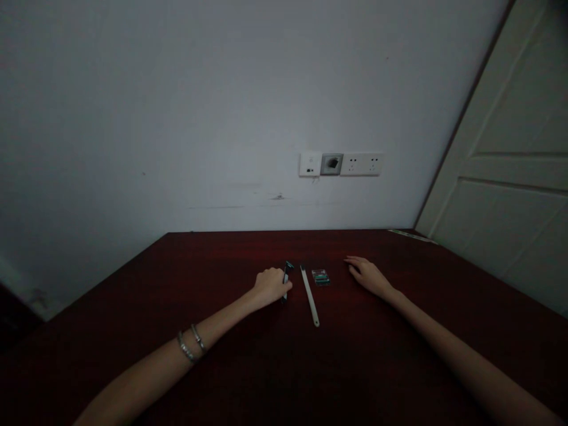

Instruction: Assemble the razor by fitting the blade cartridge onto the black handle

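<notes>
My left hand (270, 286) is closed around the handle of a razor (288, 266), whose dark head sticks up past the fingers. Just right of it a long white stick (309, 296) lies on the table, with a dark tip at the far end and a small hole at the near end. Beside the stick is a small clear case (320, 277) with dark teal pieces inside, perhaps razor cartridges. My right hand (367, 275) rests palm down on the table to the right of the case, fingers stretched out, touching none of these things.
The dark red table (222, 378) reaches back to a pale wall. Sockets and switch plates (360, 164) are set in the wall. A thin printed strip (412, 236) lies at the back right edge, near a white panelled door (510, 177).
</notes>
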A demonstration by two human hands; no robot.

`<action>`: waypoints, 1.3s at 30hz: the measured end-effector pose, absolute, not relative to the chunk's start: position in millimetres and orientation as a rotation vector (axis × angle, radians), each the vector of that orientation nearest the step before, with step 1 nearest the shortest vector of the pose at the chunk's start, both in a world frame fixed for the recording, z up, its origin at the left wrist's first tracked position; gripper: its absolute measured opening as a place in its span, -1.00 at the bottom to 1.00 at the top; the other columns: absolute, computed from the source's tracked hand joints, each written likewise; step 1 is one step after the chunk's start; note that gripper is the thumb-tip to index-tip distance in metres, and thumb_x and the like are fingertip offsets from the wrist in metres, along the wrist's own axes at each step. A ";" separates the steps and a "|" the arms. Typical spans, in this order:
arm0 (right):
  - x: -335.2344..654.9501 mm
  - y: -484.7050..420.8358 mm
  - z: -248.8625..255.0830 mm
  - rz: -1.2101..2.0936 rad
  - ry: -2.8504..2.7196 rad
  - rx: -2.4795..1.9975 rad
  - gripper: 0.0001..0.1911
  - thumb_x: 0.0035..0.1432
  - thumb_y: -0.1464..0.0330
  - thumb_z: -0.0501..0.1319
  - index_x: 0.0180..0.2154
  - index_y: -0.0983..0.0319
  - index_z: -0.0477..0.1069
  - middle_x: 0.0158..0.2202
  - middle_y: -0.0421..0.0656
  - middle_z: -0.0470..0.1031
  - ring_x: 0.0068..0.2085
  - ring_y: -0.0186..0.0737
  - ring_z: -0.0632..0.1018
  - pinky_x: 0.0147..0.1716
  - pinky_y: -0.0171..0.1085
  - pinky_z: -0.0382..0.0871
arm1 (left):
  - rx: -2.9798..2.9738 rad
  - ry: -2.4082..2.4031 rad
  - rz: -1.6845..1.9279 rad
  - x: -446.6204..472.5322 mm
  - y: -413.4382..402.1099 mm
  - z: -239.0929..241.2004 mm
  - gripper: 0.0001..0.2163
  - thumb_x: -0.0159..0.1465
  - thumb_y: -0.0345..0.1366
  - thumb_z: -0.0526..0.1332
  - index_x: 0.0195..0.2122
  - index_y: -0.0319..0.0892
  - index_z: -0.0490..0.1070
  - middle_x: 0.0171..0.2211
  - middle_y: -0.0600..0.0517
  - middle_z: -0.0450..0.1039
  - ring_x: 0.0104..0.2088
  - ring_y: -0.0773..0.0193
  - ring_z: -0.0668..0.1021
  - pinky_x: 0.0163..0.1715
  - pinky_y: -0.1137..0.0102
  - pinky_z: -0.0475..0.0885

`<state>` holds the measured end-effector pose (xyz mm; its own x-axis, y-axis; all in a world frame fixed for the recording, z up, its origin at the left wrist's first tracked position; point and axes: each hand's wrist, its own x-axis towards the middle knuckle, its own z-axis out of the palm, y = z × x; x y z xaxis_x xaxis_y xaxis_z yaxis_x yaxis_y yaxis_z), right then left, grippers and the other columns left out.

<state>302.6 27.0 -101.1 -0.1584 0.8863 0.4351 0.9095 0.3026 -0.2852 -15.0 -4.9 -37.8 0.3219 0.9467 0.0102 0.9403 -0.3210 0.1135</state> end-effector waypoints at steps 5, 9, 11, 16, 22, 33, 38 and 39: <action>278.1 22.1 -74.1 0.057 -1.912 -1.444 -0.65 0.12 0.33 0.01 -0.14 0.31 0.45 -0.11 0.02 0.47 -0.06 -0.09 0.45 0.03 -0.12 0.23 | 2.479 1.747 0.259 -15.4 -3.8 -26.6 -0.65 0.21 -0.12 -0.04 -0.41 -0.22 0.45 -0.35 -0.14 0.50 -0.28 0.06 0.54 -0.36 0.33 0.37; 233.5 14.2 -53.1 0.536 -1.798 -1.291 -0.64 0.13 0.22 0.04 -0.16 0.27 0.45 -0.12 -0.03 0.49 -0.07 -0.12 0.46 0.01 -0.12 0.23 | 2.477 1.643 0.400 -11.8 -4.9 -11.8 -0.63 0.26 -0.09 -0.09 -0.37 -0.20 0.42 -0.36 -0.09 0.49 -0.29 0.13 0.53 -0.37 0.38 0.35; 210.7 10.6 -47.4 0.883 -1.680 -1.205 -0.63 0.12 0.17 0.06 -0.18 0.26 0.46 -0.13 -0.03 0.49 -0.09 -0.12 0.47 -0.06 -0.12 0.30 | 2.474 1.590 0.448 -8.3 -7.4 -5.5 -0.62 0.27 -0.09 -0.11 -0.35 -0.20 0.41 -0.35 -0.08 0.49 -0.29 0.15 0.53 -0.37 0.39 0.34; 172.3 -2.3 -37.0 1.441 -1.319 -0.917 -0.69 0.05 0.17 0.16 -0.24 0.23 0.48 -0.15 -0.05 0.48 -0.19 -0.20 0.50 -0.27 -0.25 0.39 | 2.488 1.482 0.480 1.1 -19.5 2.3 -0.61 0.29 -0.08 -0.13 -0.29 -0.19 0.40 -0.33 -0.09 0.49 -0.30 0.13 0.53 -0.34 0.36 0.34; 159.2 -16.2 -28.0 1.529 -1.228 -0.817 -0.72 -0.01 0.19 0.23 -0.30 0.24 0.49 -0.26 -0.09 0.50 -0.31 -0.27 0.49 -0.35 -0.30 0.40 | 2.430 1.495 0.469 3.8 -30.3 4.1 -0.62 0.27 -0.07 -0.10 -0.22 -0.19 0.39 -0.26 -0.13 0.48 -0.25 0.05 0.52 -0.26 0.30 0.34; 157.0 -17.8 -23.0 1.227 -1.318 -0.907 -0.65 -0.10 0.09 0.26 -0.42 0.25 0.52 -0.37 -0.14 0.52 -0.35 -0.29 0.49 -0.35 -0.31 0.37 | 2.470 1.501 0.369 3.6 -28.8 15.0 -0.61 0.28 -0.10 -0.13 -0.14 -0.15 0.40 -0.20 -0.15 0.47 -0.22 -0.01 0.52 -0.23 0.18 0.34; 157.8 -21.5 -18.0 1.205 -1.210 -0.954 -0.65 -0.08 0.08 0.25 -0.41 0.26 0.48 -0.37 -0.09 0.55 -0.34 -0.24 0.52 -0.42 -0.33 0.35 | 2.392 1.498 0.632 -7.5 -13.7 39.0 -0.69 0.25 -0.17 -0.04 -0.32 -0.19 0.45 -0.31 -0.08 0.48 -0.25 0.12 0.49 -0.23 0.28 0.34; 157.4 -22.7 -18.2 1.206 -1.193 -0.970 -0.64 -0.06 0.08 0.24 -0.40 0.26 0.47 -0.37 -0.08 0.55 -0.34 -0.24 0.52 -0.44 -0.34 0.34 | 2.325 1.456 0.731 -8.9 -8.0 42.3 -0.71 0.24 -0.20 -0.04 -0.33 -0.20 0.44 -0.33 -0.06 0.48 -0.28 0.18 0.49 -0.25 0.32 0.35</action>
<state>157.4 -22.7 -18.2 -0.0353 0.9888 0.1450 -0.1560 0.1379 -0.9781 -8.9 -8.0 42.3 0.3562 0.8977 0.2592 0.7444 -0.4403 0.5019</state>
